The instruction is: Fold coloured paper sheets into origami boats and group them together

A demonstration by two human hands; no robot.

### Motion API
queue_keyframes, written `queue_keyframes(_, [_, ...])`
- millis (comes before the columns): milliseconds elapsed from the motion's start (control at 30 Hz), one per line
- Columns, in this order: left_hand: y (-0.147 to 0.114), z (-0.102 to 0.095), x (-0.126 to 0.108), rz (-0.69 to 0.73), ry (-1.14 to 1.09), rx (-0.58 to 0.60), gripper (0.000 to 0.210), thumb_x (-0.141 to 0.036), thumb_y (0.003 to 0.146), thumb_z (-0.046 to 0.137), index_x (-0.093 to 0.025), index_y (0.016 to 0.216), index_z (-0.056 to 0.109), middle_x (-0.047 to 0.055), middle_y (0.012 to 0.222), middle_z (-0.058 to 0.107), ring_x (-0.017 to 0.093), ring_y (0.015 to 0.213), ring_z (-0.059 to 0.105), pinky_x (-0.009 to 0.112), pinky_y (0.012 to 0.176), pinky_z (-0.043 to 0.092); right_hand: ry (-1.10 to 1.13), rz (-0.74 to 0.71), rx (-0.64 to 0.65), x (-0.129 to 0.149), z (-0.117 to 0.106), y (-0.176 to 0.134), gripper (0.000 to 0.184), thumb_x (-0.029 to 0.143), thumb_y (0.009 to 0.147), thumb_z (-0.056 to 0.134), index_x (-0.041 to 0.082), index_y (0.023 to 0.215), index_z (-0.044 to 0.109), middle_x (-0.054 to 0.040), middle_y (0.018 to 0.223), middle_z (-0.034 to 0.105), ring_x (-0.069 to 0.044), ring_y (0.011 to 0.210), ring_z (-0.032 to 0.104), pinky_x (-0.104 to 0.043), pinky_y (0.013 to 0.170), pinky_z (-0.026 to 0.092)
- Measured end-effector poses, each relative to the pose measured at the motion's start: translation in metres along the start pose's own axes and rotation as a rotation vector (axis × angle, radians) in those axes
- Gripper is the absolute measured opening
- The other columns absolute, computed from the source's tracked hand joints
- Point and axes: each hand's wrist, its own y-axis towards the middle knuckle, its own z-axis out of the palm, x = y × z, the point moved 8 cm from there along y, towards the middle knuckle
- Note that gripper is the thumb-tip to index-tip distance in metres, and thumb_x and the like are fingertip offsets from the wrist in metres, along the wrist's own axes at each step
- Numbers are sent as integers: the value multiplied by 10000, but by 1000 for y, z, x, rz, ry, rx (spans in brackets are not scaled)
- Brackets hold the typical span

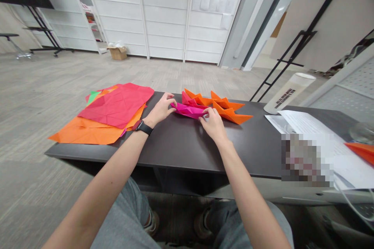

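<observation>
A folded magenta paper boat (pixel 189 111) lies across the desk in front of me, its two ends between my hands. My left hand (pixel 163 106), with a black watch on the wrist, pinches its left tip. At its right end, the thumb and fingers of my right hand (pixel 212 120) are closed on the paper. Right behind it are a red folded boat (pixel 187 99) and several orange folded boats (pixel 230 112) with pointed ends, set close together. To the left of my left hand lies a pile of creased paper sheets, with a red sheet (pixel 117 105) over an orange sheet (pixel 90 131).
The dark desk (pixel 175 144) holds everything. At the right stand a white cylinder (pixel 288 93) with black lettering and some printed papers (pixel 315 124); a pixelated patch covers part of them. An orange paper piece (pixel 362 151) is at the far right edge.
</observation>
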Motion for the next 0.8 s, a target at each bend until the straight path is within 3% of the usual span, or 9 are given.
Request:
queue_keyframes(267, [-2, -4, -2, -1, -5, -5, 235, -131, 810, 702, -196, 1029, 648, 95, 1310, 478, 264, 1277, 516, 492, 1142, 384, 15, 16, -4, 4, -6, -4, 374, 299, 787, 715, 233, 1108, 536, -81, 1103, 562, -261, 915, 654, -461, 871, 556])
queue_keyframes(467, [-1, -9, -5, -8, -5, -45, 217, -130, 790, 729, -202, 985, 664, 82, 1273, 524, 247, 1244, 551, 443, 1121, 414, 50, 6, -73, 13, -14, -6, 450, 391, 777, 746, 227, 1139, 536, -109, 1147, 561, -286, 982, 633, -480, 911, 542])
queue_keyframes(533, [-1, -18, -4, -29, 11, -123, 212, -136, 828, 686, -209, 1025, 652, 77, 1245, 544, 235, 1228, 557, 424, 1119, 414, 69, 1, -140, 15, -21, -6, 443, 441, 814, 706, 221, 1153, 524, -128, 1174, 550, -294, 1018, 616, -490, 934, 526])
queue_keyframes(667, [-8, -57, -9, -123, 71, -423, 252, -127, 926, 505, -199, 1159, 570, 112, 1269, 530, 264, 1293, 485, 446, 1154, 346, 115, -32, -304, 25, -49, -5, 329, 440, 952, 478, 224, 1199, 484, -149, 1224, 542, -308, 1174, 549, -527, 1032, 450])
queue_keyframes(733, [-18, -78, -22, -162, 107, -537, 272, -112, 916, 484, -188, 1169, 549, 124, 1249, 548, 287, 1278, 492, 466, 1138, 350, 135, -72, -384, 40, -71, -12, 290, 410, 972, 407, 240, 1194, 482, -151, 1247, 553, -313, 1237, 524, -547, 1065, 416])
queue_keyframes(800, [-32, -97, -43, -188, 176, -579, 278, -119, 880, 522, -187, 1147, 562, 103, 1150, 612, 272, 1150, 581, 442, 1071, 420, 174, -139, -481, 61, -95, -32, 255, 393, 972, 396, 263, 1164, 504, -144, 1268, 574, -324, 1257, 530, -563, 1067, 408])
